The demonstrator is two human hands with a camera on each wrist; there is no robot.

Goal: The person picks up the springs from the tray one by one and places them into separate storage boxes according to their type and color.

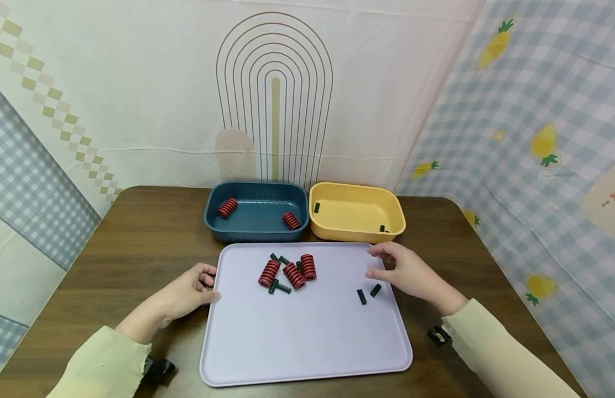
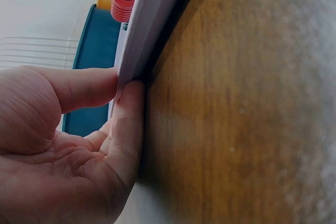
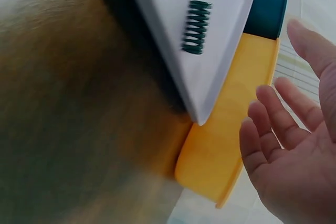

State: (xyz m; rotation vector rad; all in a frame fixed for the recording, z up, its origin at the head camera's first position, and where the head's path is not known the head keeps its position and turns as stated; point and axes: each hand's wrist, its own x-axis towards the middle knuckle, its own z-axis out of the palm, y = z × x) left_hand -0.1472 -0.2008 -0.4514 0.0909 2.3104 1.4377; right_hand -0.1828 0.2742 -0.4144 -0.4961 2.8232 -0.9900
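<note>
A pale lavender tray point(image 1: 307, 337) lies on the table with red springs point(image 1: 293, 275) and small dark green springs point(image 1: 283, 288) grouped near its back. My left hand point(image 1: 190, 293) pinches the tray's left edge; in the left wrist view the thumb point(image 2: 89, 85) meets the rim and a finger lies along the side below. Over the tray's back right corner hovers my right hand point(image 1: 409, 271), fingers spread and holding nothing. Two dark green springs, one of them upright-slanting point(image 1: 361, 297) and the other tilted point(image 1: 375, 290), lie just below it.
Behind the tray stand a dark blue bin point(image 1: 258, 235) with two red springs inside and a yellow bin point(image 1: 354, 232) with a few dark green springs. Both sit side by side on the brown wooden table point(image 1: 153, 232). A patterned cloth point(image 1: 163, 83) hangs behind.
</note>
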